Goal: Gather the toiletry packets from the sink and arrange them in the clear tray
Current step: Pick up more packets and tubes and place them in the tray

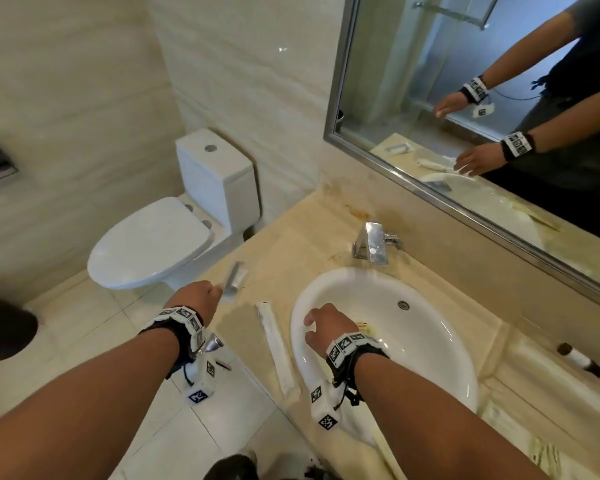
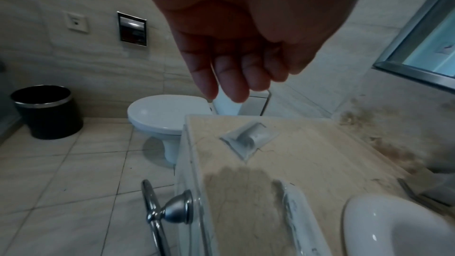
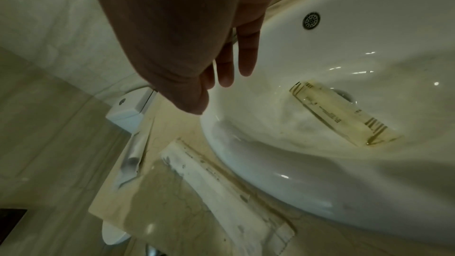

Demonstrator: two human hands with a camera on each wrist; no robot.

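Note:
A yellowish toiletry packet [image 3: 342,112] lies at the bottom of the white sink [image 3: 344,46], near the drain; in the head view only its end [image 1: 365,326] shows past my right wrist. My right hand [image 1: 317,323] hovers over the sink's left rim with fingers [image 3: 246,54] straight and empty. A long white packet [image 1: 278,348] lies on the counter left of the sink. The small clear tray [image 1: 234,282] sits near the counter's far left corner with a white item [image 2: 253,137] in it. My left hand [image 1: 201,299] hangs just short of the tray, fingers [image 2: 231,83] loosely curled, holding nothing.
A chrome faucet [image 1: 371,244] stands behind the sink under a wall mirror [image 1: 482,98]. A small dark-ended roll [image 1: 581,360] lies on the counter at right. Left of the counter are a toilet [image 1: 153,244] and a black bin [image 1: 7,330]. A towel ring [image 2: 169,209] hangs off the counter's end.

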